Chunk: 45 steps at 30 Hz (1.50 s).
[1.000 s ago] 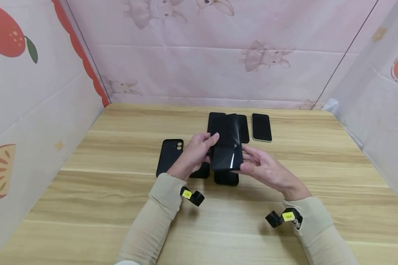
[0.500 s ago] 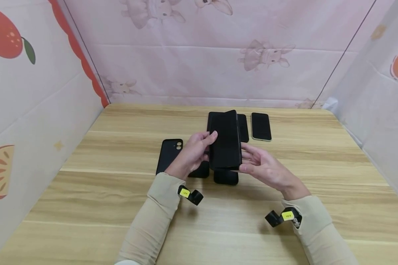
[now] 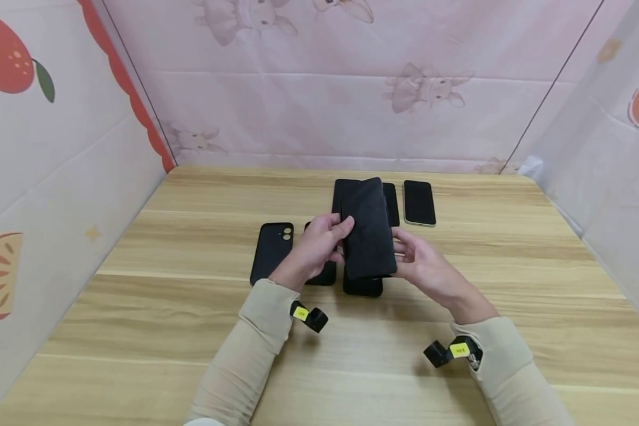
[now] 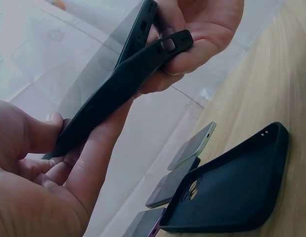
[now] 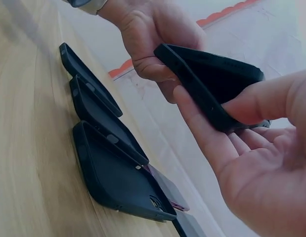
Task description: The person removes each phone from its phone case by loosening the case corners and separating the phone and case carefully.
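A dark phone point(image 3: 370, 231) sits partly in a black phone case point(image 4: 108, 91) above the table. One side of it rests in the case while the other tilts out, leaving a wedge-shaped gap. My left hand point(image 3: 322, 245) pinches the joined left side, thumb on the phone's face and fingers under the case. At the raised side my right hand point(image 3: 428, 269) grips the case, its fingers underneath. In the right wrist view its thumb point(image 5: 256, 101) reaches into the gap between case and phone; the head view hides that thumb.
Three black phone cases lie nearer on the wooden table: left point(image 3: 270, 251), middle point(image 3: 325, 273) and right point(image 3: 363, 287), the last two partly covered by hands and phone. Behind lie a light-edged phone point(image 3: 419, 203), a dark phone point(image 3: 391, 204) and another point(image 3: 346, 188). Fabric walls enclose the table.
The phone has tilted so its screen glare is gone and its right side stands up out of the case. My right thumb has slipped from the corner to beneath the phone.
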Motion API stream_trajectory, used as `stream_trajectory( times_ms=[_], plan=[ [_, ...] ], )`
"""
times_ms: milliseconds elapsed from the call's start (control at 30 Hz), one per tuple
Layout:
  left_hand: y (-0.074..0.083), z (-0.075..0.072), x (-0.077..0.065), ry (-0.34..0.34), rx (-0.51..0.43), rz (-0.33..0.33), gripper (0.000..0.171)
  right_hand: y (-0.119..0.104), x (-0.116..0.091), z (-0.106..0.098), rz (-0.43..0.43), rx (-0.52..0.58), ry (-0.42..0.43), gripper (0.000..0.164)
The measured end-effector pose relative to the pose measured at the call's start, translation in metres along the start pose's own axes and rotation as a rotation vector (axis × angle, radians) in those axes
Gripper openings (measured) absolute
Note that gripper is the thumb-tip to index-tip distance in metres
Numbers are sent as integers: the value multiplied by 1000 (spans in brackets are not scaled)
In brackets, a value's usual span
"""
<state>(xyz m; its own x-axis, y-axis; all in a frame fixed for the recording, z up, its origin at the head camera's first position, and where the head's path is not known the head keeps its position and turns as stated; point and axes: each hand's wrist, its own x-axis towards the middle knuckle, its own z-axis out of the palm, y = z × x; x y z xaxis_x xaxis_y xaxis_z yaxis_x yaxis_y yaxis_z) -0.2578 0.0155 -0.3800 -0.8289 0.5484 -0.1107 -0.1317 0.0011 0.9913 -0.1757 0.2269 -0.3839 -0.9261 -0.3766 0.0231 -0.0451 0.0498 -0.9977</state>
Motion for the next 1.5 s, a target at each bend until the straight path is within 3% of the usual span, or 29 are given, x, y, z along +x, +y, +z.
stream_trajectory(
  times_ms=[200, 333, 500, 633, 833, 1167, 1300, 1500],
  plan=[
    [0, 3, 2, 68, 88, -24, 40, 0, 3, 1, 22, -62, 49, 64],
    [-2, 4, 3, 111, 117, -5, 38, 2, 4, 2, -13, -94, 143, 69],
    [-3, 4, 4, 141, 134, 17, 31, 3, 4, 4, -66, -171, 241, 41],
    [-3, 5, 4, 154, 152, 2, 33, 5, 3, 4, -50, -186, 251, 25],
    [-3, 7, 4, 193, 210, -8, 34, 5, 2, 2, -1, -236, 249, 23],
    [-10, 7, 4, 247, 306, 13, 37, -5, 1, 7, 6, -511, 323, 32],
    [-12, 8, 5, 251, 305, 31, 36, -10, 0, 10, 20, -427, 285, 32],
    [-13, 10, 5, 265, 308, 39, 36, -13, -1, 7, 58, -152, 181, 39]
  ],
)
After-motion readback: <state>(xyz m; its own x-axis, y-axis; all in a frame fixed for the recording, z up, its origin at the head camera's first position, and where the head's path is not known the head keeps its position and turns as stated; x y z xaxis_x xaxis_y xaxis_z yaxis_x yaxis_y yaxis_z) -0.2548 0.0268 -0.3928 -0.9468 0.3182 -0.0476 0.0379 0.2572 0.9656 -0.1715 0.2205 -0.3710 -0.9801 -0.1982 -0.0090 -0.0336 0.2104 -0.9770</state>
